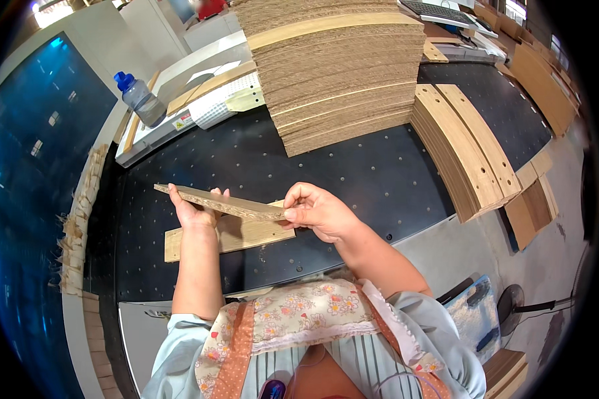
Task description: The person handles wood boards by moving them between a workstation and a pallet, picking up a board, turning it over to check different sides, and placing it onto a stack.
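Observation:
Above the black worktable, a narrow particleboard panel is tilted in my two hands, its rough cut edge facing me. My left hand supports it near its left end, with fingers reaching behind it. At the other end, my right hand pinches the corner between thumb and fingers. Beneath lies a second panel with a light wood-grain face, flat on the table and partly covered by the held one and my left forearm.
A tall stack of particleboard panels rises at the table's far side. To the right stand stacked wood-grain panels with drilled holes. A blue-capped bottle sits on a white ledge at the far left. Small studs dot the black tabletop.

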Tool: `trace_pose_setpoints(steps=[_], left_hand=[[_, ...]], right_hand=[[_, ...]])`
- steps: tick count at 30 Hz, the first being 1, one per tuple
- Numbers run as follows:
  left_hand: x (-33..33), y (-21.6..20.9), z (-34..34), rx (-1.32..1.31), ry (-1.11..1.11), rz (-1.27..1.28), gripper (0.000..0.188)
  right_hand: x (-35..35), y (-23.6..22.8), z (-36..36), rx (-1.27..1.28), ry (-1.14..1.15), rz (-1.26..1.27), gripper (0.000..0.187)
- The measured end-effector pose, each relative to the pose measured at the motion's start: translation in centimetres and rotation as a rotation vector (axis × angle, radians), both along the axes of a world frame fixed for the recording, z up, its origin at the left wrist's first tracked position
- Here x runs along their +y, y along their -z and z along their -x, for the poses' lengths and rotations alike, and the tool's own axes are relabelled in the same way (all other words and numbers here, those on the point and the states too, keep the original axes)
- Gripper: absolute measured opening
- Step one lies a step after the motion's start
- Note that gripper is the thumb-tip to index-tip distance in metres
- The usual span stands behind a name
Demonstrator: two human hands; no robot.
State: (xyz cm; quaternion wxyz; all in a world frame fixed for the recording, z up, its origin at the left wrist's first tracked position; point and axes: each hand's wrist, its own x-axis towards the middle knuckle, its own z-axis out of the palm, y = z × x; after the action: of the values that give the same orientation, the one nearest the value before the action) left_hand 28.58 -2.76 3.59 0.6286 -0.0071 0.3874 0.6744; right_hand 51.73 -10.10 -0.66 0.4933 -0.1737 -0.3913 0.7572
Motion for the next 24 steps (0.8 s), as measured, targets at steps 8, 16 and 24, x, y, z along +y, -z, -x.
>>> trace_pose_setpoints(steps=[8, 16, 24], left_hand=[[-0.4, 0.0, -0.5, 0.036, -0.016, -0.025, 0.074], [0.0, 1.0, 0.0, 0.124, -0.101, -0.184, 0.062], [-0.9, 0.7, 1.5, 0.359, 0.037, -0.459, 0.066]], right_hand=[[0.4, 1.3, -0.2, 0.024, 0.227, 0.037, 0.015], [-0.8, -4.6, 1.0, -1.127, 0.814, -1.080, 0.045], [1.7, -1.6, 2.2, -0.983, 0.729, -0.727, 0.016]])
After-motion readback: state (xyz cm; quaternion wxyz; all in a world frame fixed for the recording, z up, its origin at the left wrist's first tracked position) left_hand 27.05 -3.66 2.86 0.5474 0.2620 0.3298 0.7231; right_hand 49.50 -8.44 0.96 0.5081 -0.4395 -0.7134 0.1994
